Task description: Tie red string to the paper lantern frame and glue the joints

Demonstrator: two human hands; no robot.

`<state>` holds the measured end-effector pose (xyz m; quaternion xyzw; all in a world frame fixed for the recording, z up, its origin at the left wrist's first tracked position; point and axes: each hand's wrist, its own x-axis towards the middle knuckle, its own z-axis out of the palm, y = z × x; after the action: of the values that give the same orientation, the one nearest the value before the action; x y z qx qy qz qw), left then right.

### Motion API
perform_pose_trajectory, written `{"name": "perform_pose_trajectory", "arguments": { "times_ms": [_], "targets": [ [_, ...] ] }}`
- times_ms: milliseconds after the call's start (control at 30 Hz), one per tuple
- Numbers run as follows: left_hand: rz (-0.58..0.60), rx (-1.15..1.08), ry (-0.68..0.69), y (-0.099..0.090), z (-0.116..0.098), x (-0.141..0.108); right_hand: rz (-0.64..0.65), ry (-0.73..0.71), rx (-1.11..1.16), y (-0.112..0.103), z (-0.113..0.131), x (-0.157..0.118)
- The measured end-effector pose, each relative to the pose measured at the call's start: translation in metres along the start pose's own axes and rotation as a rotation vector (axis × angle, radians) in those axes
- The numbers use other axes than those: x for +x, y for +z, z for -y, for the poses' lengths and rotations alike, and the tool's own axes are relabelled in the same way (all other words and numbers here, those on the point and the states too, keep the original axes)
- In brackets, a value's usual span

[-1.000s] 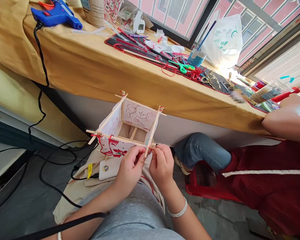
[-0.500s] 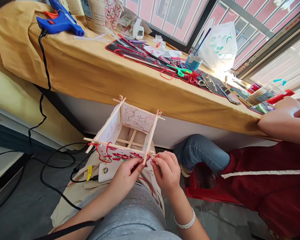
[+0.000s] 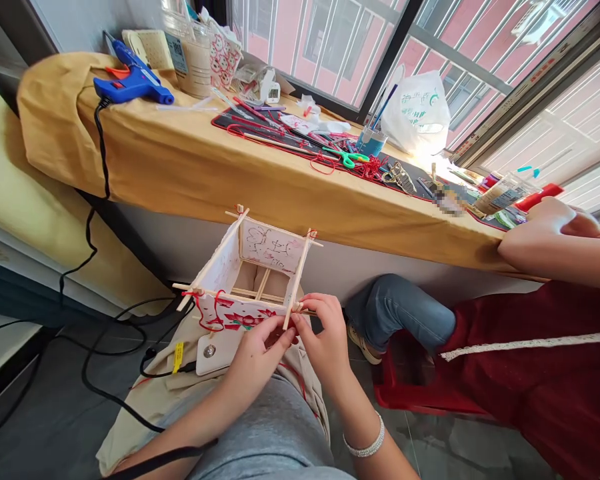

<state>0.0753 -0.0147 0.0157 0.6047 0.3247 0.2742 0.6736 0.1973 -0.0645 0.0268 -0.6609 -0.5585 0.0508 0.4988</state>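
An open box frame of thin wooden sticks with white paper sides [image 3: 213,267] rests at my lap, its near side painted with red shapes. Red string [image 3: 196,294] is wound at its corners and hangs in loops at the near left one. My left hand [image 3: 260,347] pinches the near right corner from below, thumb and fingers together. My right hand [image 3: 327,333] is closed at that same corner, its thumb and index finger around the crossing stick ends. Any string between those fingertips is hidden.
A cloth-covered ledge [image 3: 220,173] runs ahead, bearing a blue glue gun [image 3: 133,83], green scissors [image 3: 347,157], red string and a water cup [image 3: 371,141]. At right, a co-worker's arm [image 3: 560,250] leans on it. Black cables [image 3: 87,360] lie on the floor at left.
My right hand has moved in from beside the corner, where it pinched red string, onto the stick ends. My left hand stays at the corner. The view has shifted slightly.
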Motion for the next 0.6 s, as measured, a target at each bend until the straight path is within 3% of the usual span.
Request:
{"name": "perform_pose_trajectory", "arguments": {
  "times_ms": [167,367,500,600],
  "targets": [
    [-0.07,-0.108,-0.059,0.01,-0.004,-0.001,-0.051,0.118,0.101,0.009,-0.005,-0.006],
    [-0.258,0.092,0.045,0.011,0.003,0.006,-0.115,-0.03,0.044,0.019,0.001,-0.008],
    [-0.32,0.232,0.121,0.01,0.007,0.01,-0.024,-0.099,0.032,0.015,0.004,-0.007],
    [-0.234,0.344,0.157,0.005,0.003,0.007,0.079,-0.126,0.031,0.003,-0.002,-0.005]
  ]
}}
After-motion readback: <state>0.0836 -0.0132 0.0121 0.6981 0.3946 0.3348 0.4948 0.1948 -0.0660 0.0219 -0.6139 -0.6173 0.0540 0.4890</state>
